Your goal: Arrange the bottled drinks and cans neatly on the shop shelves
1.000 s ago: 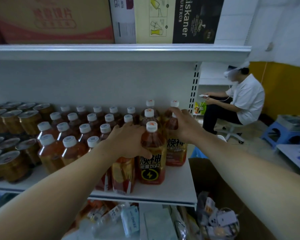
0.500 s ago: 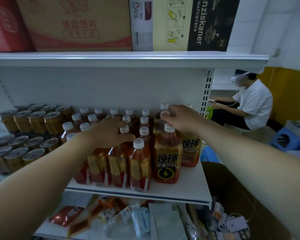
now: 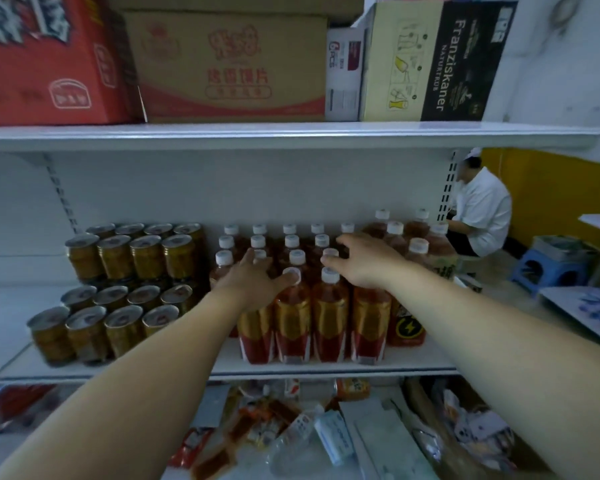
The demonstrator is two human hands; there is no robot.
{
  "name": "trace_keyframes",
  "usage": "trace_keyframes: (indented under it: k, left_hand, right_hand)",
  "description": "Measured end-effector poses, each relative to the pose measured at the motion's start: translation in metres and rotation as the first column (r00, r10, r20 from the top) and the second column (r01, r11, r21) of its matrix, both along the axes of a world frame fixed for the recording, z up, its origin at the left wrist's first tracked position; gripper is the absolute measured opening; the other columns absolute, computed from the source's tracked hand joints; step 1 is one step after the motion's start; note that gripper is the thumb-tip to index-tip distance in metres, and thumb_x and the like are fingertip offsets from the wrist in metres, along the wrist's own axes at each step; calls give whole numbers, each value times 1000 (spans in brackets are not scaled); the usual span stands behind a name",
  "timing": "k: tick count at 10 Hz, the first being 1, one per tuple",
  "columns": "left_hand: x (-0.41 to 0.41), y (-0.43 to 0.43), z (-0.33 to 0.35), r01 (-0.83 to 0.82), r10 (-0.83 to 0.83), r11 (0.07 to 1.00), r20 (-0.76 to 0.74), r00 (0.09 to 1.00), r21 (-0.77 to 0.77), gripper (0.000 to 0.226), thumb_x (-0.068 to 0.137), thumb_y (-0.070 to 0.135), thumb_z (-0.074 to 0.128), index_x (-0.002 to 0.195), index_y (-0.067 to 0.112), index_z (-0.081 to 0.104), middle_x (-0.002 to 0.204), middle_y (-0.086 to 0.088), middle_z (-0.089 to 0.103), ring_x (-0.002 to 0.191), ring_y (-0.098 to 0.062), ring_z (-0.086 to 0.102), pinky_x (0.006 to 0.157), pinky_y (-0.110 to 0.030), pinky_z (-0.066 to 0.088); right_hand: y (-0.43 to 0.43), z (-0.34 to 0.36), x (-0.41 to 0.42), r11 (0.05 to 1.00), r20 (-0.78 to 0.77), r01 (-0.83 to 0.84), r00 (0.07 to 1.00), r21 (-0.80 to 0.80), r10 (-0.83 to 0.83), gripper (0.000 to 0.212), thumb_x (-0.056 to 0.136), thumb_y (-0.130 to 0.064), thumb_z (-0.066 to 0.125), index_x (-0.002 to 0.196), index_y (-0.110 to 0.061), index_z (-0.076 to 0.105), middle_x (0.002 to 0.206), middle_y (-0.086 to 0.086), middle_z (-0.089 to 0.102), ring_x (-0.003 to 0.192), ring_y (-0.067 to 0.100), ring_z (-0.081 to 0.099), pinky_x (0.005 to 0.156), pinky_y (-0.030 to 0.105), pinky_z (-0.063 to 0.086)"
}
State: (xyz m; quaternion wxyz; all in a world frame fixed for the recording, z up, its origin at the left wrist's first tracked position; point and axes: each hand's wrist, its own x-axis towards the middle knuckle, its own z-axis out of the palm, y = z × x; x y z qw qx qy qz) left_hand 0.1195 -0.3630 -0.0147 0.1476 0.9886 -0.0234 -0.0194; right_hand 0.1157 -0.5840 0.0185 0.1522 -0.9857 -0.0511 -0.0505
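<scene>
On the middle shelf (image 3: 326, 370), head view, the only one.

- Block of red-and-gold tea bottles (image 3: 329, 317) stands centre, white caps in rows running back to the wall.
- Stacked cans (image 3: 125, 261) at their 9 o'clock, two tiers, just beside.
- Taller energy-drink bottles (image 3: 407, 323) at 3 o'clock, close against the block's right column.
- Cartons (image 3: 229, 64) on the shelf above, 12 o'clock.
- Seated person (image 3: 482, 209) well apart at 2 o'clock.

Left hand (image 3: 253, 278): flat, fingers laid forward over the caps of the left columns, thumb against a front-row cap. Pinches nothing.

Right hand (image 3: 364, 261): fingers spread and slightly arched over the right columns' caps. Touching or just clear, cannot tell. Holds nothing.

Judgement: the step looks like squaring the block, not placing new stock.
- Better to push on the bottle shoulders than the caps, since a push up high tips a tall bottle.
- Work both hands together so the columns close up evenly.
- Bring the front row flush with the shelf lip, labels facing out.
- Mind the left column: a shove toward 9 o'clock meets the cans, and their upper tier looks easy to unseat.
</scene>
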Motion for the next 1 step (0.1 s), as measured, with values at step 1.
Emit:
trace_keyframes:
  k: [1]
  left_hand:
    - [0,4,3,23,-23,1000,1,1000,-13,101,67,90,25,148,32,21,159,5,-5,142,-35,16,105,-50,26]
  right_hand:
    - [13,15,-19,999,96,15,995,52,-20,71,84,-70,46,141,-27,42,145,2,45,126,26,46,86,32,38]
